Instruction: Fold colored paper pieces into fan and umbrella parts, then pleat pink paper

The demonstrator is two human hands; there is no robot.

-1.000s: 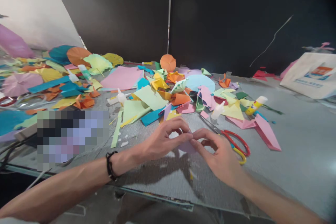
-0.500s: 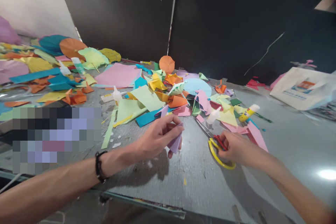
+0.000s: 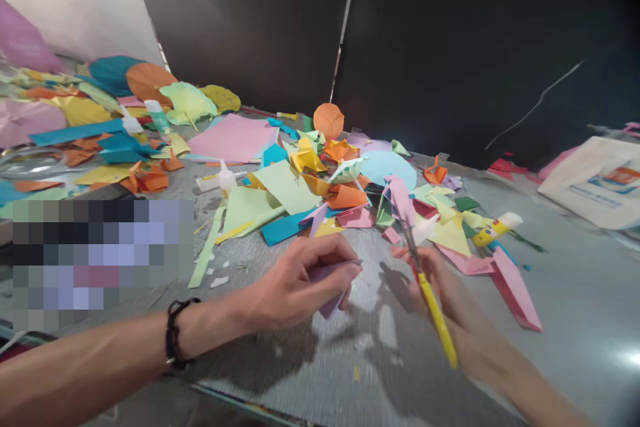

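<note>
Over the grey tabletop (image 3: 565, 320), a folded lilac paper (image 3: 330, 287) was pinched in the left hand (image 3: 297, 283), its long axis lying roughly crosswise, with the tip directed toward the right hand (image 3: 433, 287). Yellow-handled scissors (image 3: 437, 323) were gripped in the right hand, which was motion-blurred, and their blades were tilted up and away from the body. The hands were apart, a strip of bare tabletop lying between them. The paper was nearer the left hand. A heap of coloured paper scraps (image 3: 285, 187) lay just beyond.
</note>
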